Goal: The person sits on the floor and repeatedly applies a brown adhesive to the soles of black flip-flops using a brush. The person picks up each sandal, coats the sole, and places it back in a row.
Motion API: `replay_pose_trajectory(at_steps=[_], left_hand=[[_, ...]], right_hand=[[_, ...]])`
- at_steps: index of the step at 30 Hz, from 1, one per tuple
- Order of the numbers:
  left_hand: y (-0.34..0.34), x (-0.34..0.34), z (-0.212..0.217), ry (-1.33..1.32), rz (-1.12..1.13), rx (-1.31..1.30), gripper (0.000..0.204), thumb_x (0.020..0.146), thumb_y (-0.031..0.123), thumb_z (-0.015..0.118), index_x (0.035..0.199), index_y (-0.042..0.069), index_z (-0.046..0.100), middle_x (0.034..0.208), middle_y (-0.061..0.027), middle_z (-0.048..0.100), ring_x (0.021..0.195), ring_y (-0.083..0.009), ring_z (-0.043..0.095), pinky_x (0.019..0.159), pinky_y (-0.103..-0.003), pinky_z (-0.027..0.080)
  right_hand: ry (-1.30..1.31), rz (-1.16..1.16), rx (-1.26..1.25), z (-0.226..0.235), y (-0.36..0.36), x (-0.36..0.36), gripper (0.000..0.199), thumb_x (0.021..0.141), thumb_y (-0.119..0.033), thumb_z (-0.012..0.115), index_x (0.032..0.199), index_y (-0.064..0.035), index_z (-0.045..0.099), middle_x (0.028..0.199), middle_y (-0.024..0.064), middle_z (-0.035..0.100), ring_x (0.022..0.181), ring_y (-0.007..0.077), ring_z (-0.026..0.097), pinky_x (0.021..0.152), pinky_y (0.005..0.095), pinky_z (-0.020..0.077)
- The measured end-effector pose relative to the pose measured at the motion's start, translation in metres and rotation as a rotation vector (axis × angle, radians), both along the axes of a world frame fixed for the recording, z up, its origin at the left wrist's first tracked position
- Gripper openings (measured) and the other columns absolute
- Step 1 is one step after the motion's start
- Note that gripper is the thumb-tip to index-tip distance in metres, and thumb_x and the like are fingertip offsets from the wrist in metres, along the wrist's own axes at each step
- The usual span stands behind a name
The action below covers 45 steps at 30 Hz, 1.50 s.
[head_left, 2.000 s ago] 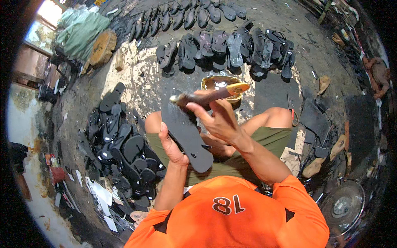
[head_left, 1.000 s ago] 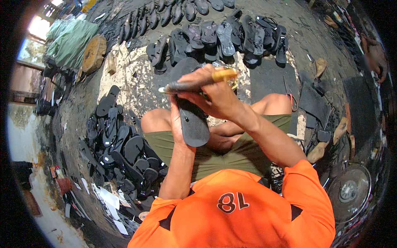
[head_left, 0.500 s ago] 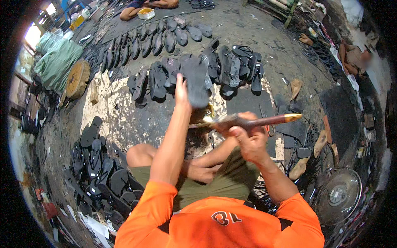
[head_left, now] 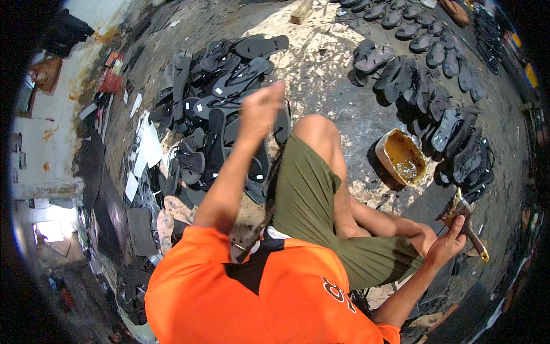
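Observation:
Over the pile of black flip-flops (head_left: 238, 80) on my left, my left hand (head_left: 259, 117) is stretched out, blurred by motion. Its fingers cannot be made out clearly, and no sole shows in it. My right hand (head_left: 448, 243), out at the right beside my knee, is closed round a paintbrush (head_left: 475, 238) with a dark handle tipped in yellow. The brush's bristles point away from me, toward the row of black sandal soles (head_left: 447, 129). Between my legs and that row stands a tub (head_left: 385, 161) of amber, glue-like liquid, its rim crusted.
More soles (head_left: 421, 43) lie in rows at the far right. White paper sheets (head_left: 150, 146) and scraps lie left of the flip-flop pile. A wooden block (head_left: 301, 11) rests on the floor at the top. A stained wall (head_left: 48, 143) runs along the left.
My view has swung left. The dark sole that was in my left hand no longer shows there, and that hand is now over the pile. The brush has moved away from the tub.

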State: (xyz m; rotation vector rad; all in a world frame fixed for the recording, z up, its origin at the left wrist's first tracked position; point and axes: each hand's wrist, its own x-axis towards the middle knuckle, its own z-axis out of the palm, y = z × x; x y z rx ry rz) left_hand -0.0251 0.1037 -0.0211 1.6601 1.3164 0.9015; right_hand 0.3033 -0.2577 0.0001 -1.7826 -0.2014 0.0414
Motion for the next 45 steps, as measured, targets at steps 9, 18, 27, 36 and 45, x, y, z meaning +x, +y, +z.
replay_pose_trajectory(at_steps=[9,18,27,36,45], left_hand=[[-0.054,-0.203,-0.025,1.122,0.197,0.204,0.038,0.078,0.034,0.074,0.104,0.007,0.072,0.101,-0.0152,0.069,0.103,-0.0365,0.061,0.09,-0.047,0.047],[-0.062,-0.136,0.117,0.726,-0.066,0.031,0.028,0.093,0.017,0.061,0.118,0.006,0.064,0.091,-0.0112,0.07,0.073,-0.0154,0.062,0.066,-0.031,0.047],[-0.089,0.004,0.059,-0.267,-0.13,0.141,0.038,0.098,0.012,0.059,0.136,0.005,0.052,0.091,-0.0016,0.06,0.07,-0.0074,0.047,0.063,-0.022,0.04],[-0.097,0.022,0.028,0.494,-0.551,0.678,0.088,0.072,0.043,0.082,0.143,0.005,0.047,0.143,-0.0192,0.049,0.129,-0.0369,0.045,0.11,-0.045,0.034],[-0.095,0.049,0.06,-0.566,-0.327,-0.533,0.056,0.089,0.055,0.06,0.117,0.006,0.061,0.103,-0.0082,0.068,0.087,-0.0209,0.066,0.077,-0.035,0.055]], right_hand=[[0.01,0.407,-0.274,-0.036,0.048,0.048,0.034,0.099,-0.027,0.06,0.115,0.0024,0.066,0.105,0.0073,0.067,0.092,0.0145,0.062,0.084,0.0302,0.0495],[-0.57,0.606,-0.876,-0.162,0.11,0.078,0.038,0.088,-0.043,0.069,0.109,-0.0109,0.073,0.094,0.0159,0.071,0.087,0.0323,0.068,0.076,0.041,0.0513],[-0.602,0.644,-1.054,-0.1,0.031,0.095,0.031,0.088,-0.036,0.07,0.105,-0.0101,0.073,0.094,0.0107,0.068,0.093,0.0304,0.059,0.079,0.0438,0.0436],[-0.111,0.142,-0.034,0.005,-0.001,0.094,0.038,0.091,-0.034,0.07,0.118,-0.0073,0.067,0.106,0.0043,0.069,0.096,0.0135,0.06,0.085,0.0273,0.0446],[0.162,0.281,0.394,0.061,0.092,-0.057,0.034,0.091,-0.033,0.072,0.097,0.0,0.07,0.089,0.0013,0.068,0.079,0.0074,0.058,0.069,0.0257,0.046]])
